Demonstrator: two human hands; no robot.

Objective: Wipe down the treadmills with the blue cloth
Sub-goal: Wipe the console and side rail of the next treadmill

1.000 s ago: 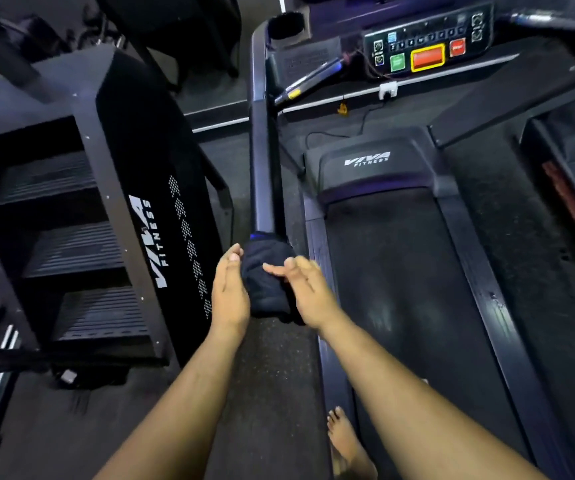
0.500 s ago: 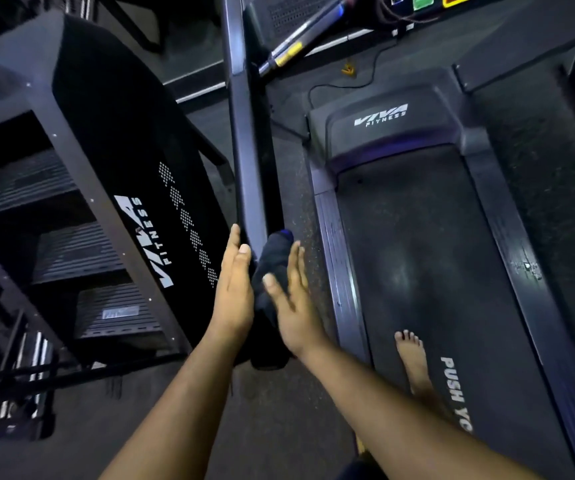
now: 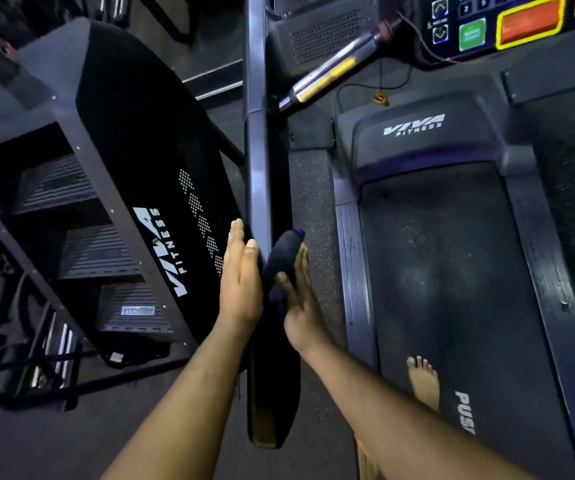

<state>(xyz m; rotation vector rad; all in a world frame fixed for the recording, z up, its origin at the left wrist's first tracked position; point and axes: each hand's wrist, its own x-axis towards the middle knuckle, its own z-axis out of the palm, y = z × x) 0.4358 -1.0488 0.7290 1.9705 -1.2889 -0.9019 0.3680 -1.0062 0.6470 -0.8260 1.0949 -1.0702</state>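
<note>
Both hands have slid lower along the treadmill's upright rail (image 3: 256, 174), left hand (image 3: 241, 282) flat-fingered on its left, right hand (image 3: 298, 292) pressing the blue cloth (image 3: 281, 263) against its right, above dark speckled floor (image 3: 310, 188), beside two "VIVA FITNESS" machines.
</note>
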